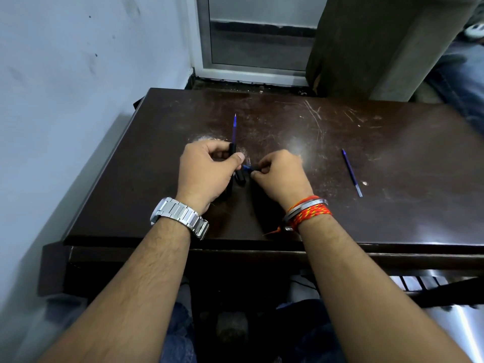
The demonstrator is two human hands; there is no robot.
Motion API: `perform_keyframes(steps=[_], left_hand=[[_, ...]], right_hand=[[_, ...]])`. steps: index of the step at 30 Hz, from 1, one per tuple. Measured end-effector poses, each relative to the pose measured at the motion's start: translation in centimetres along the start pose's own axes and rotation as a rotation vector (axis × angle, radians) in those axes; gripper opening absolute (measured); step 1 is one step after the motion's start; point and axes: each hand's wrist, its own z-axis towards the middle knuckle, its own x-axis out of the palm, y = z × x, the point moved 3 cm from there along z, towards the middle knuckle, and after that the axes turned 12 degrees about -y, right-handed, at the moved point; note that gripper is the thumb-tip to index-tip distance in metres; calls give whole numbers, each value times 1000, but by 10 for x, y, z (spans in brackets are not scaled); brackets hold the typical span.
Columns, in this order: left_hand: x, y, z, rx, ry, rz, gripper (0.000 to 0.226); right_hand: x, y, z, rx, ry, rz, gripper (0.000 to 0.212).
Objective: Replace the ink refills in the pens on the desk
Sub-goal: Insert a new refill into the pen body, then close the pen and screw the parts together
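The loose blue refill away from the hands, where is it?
In the head view, the blue refill lies on the desk, right of the right hand, not touching it.

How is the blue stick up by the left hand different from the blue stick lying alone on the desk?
The upper refill meets the black pen barrel that the left hand grips; the loose refill lies alone on the desk, right of the right hand, touched by nothing. The upper refill shows only partly, pointing straight away; the loose refill shows whole and slants. Both are thin and blue.
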Motion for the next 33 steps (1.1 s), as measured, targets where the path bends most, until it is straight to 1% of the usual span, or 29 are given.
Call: perform_keyframes(steps=[2,4,6,9,10,11,14,20,23,27,30,33], left_hand=[[2,0,-1,-1,24,16,15],[4,0,-3,9,52,44,12],[5,0,-5,24,83,71,10],[9,0,-6,42,163,91,12],[10,0,-7,45,191,95,14],[11,0,-8,51,211,101,16],[12,-1,-10,68,239,118,19],[13,-1,-10,103,246,144,18],[12,0,-9,114,243,144,19],[12,1,-8,108,239,134,16],[11,0,-9,100,219,123,14],[10,-4,-9,86,173,86,11]], right_hand=[[0,1,1,-19,-5,-14,15],[-3,0,2,-40,-69,35,19],[-10,2,3,2,-166,237,19],[-22,10,3,114,-319,738,14],[-25,11,3,146,-349,864,13],[-26,12,3,175,-360,942,14],[-27,12,2,219,-344,1043,17],[-27,14,2,187,-324,1077,17],[-24,14,2,158,-294,1039,17],[-21,16,2,101,-252,990,9],[-22,16,1,78,-247,959,12],[-19,19,-1,45,-191,914,14]])
